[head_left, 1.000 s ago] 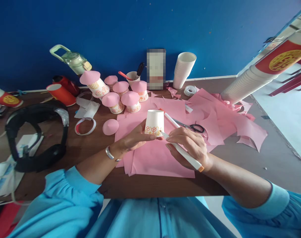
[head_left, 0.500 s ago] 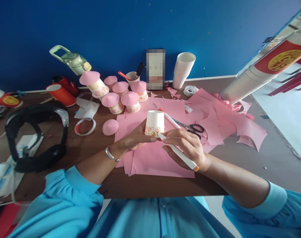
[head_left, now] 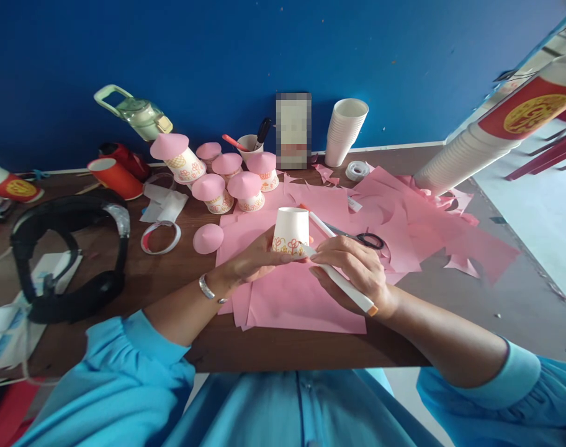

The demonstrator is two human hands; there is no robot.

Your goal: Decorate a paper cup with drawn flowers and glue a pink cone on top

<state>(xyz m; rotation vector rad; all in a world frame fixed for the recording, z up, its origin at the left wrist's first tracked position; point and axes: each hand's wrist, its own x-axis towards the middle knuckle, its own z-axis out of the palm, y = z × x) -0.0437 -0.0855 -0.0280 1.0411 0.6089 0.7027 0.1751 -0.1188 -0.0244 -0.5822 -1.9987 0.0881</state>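
My left hand (head_left: 259,254) is closed round a white paper cup (head_left: 292,225), held upside down above pink paper. Red flowers and yellow marks run in a band near the cup's rim. In my right hand (head_left: 352,264) is a white marker (head_left: 345,288) with an orange end, its tip at the lower right of the drawn band. A second white marker (head_left: 321,225) with an orange-red end lies just behind the cup. Black-handled scissors (head_left: 371,240) rest on the paper, partly hidden by my right hand.
Several decorated cups with pink cone tops (head_left: 208,188) stand behind left, near a loose pink cone (head_left: 208,239). A stack of white cups (head_left: 345,133), clear tape (head_left: 357,170) and pink scraps (head_left: 404,223) lie behind right. A black headband-like device (head_left: 22,267) is far left.
The marker tip has shifted slightly right along the cup's band, my right hand with it. The cup stays in my left hand. A pink scrap at the right has shifted.
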